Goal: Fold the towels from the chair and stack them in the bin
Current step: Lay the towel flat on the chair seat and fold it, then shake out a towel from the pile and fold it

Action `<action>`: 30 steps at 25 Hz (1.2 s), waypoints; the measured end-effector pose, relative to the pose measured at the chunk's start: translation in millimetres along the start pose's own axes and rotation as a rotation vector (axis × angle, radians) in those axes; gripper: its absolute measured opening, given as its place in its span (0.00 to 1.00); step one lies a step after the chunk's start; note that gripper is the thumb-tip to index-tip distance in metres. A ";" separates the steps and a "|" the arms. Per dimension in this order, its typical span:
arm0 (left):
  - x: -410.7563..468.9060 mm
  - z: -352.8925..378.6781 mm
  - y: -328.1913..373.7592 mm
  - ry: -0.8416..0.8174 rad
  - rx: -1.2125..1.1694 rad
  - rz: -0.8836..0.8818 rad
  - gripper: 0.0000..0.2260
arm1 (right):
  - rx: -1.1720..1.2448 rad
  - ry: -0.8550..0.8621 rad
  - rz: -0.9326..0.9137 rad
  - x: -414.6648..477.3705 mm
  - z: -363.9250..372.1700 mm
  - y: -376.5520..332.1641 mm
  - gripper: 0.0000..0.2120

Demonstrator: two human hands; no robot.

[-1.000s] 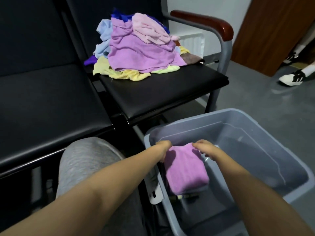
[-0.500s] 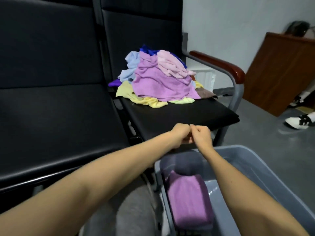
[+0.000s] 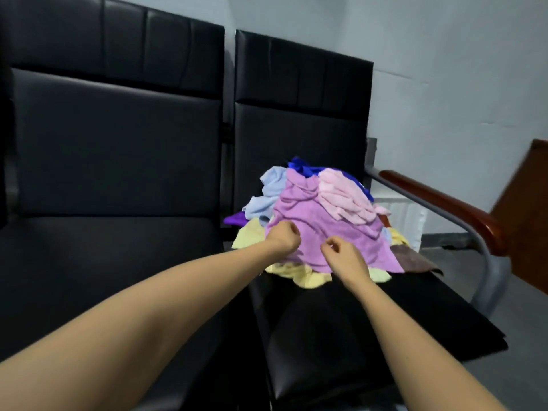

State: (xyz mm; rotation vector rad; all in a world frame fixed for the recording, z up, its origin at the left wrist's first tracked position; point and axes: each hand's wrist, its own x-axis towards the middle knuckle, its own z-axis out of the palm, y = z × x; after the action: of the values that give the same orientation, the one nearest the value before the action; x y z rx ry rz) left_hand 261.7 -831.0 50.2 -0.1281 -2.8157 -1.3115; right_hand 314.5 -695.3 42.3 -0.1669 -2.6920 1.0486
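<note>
Left hand (image 3: 283, 240) and right hand (image 3: 345, 256) curl at the purple towel (image 3: 326, 226) mid-frame, pinching or not I cannot tell; yanking it could tip the pink towel (image 3: 344, 197) atop it.

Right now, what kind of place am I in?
Probably a waiting room or office corner, not a home: a row of joined black padded seats, a wooden armrest on a metal frame, a bare grey wall and plain grey floor.
</note>
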 end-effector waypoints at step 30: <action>32.8 -33.1 22.7 -0.151 -0.537 -0.069 0.08 | 0.019 0.313 0.075 54.9 -0.5 -22.3 0.24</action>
State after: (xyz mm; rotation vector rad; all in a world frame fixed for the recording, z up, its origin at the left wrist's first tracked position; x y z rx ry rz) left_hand 230.8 -839.7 90.9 -0.1468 -2.5154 -2.1246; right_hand 261.4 -700.7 68.1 -0.3959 -2.4093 0.9766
